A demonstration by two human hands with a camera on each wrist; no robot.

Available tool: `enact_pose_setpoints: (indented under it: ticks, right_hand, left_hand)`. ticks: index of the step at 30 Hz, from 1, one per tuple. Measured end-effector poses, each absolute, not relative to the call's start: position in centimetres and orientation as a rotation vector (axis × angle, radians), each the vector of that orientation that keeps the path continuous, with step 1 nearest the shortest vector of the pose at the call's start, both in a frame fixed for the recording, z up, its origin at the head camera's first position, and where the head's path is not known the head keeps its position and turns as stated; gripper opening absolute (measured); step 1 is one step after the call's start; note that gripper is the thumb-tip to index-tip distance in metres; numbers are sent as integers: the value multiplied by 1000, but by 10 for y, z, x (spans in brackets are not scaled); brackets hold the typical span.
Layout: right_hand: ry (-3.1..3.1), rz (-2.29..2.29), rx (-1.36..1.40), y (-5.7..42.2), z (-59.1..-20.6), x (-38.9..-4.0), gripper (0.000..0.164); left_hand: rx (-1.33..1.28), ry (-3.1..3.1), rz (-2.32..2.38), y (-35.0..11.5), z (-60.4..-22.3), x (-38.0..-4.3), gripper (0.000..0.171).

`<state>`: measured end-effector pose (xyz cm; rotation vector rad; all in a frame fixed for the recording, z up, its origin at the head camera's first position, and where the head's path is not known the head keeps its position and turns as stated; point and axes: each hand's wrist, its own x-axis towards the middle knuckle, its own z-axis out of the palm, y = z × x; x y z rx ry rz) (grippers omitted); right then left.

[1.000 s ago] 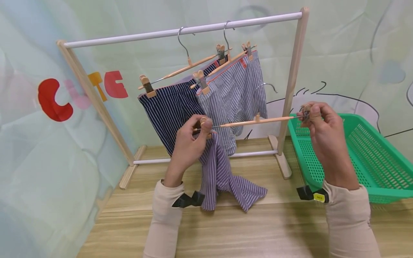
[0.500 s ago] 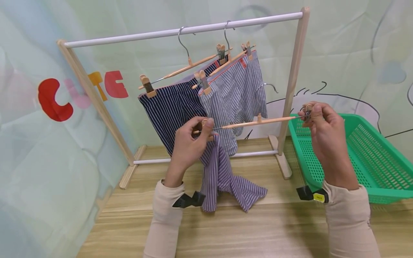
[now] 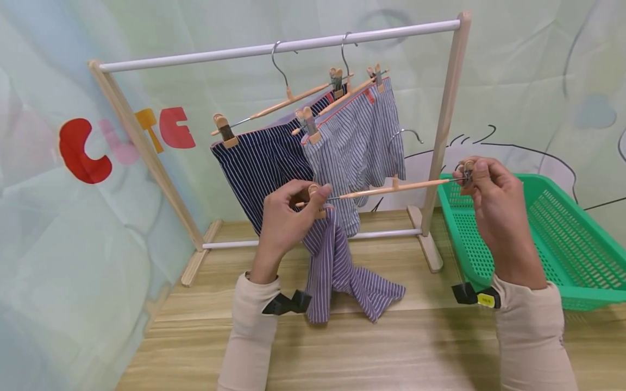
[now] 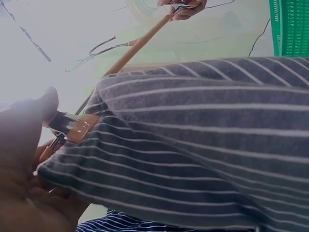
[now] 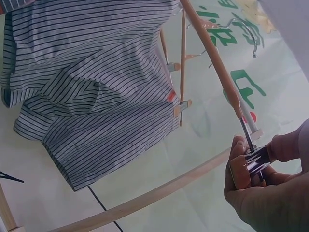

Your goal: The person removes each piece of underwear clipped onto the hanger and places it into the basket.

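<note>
Hanging from the left clip (image 3: 320, 214) of a hanger (image 3: 411, 187), a purple striped garment (image 3: 343, 269) is draped onto the table (image 3: 391, 353) before the rack (image 3: 205, 55); that clip is pinched by the left hand (image 3: 288, 217), the opposite clip (image 3: 468, 168) by the right hand (image 3: 501, 206).

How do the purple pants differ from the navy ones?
The purple pants are paler; the navy pants are darker. The purple pants are clipped at one end, by the left hand, and sag onto the table; the navy pants are clipped at both ends and hang from the rack. Both have white stripes.
</note>
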<state>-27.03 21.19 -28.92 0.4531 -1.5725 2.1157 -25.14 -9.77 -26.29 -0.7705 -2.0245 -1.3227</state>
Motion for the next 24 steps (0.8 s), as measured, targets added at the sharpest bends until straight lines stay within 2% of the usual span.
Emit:
enact_pose_setpoints:
  ticks: [24]
  right_hand:
    - [-1882, 1913, 256, 213, -289, -271, 39]
  left_hand:
    - [-765, -1821, -1344, -90, -266, -253, 9]
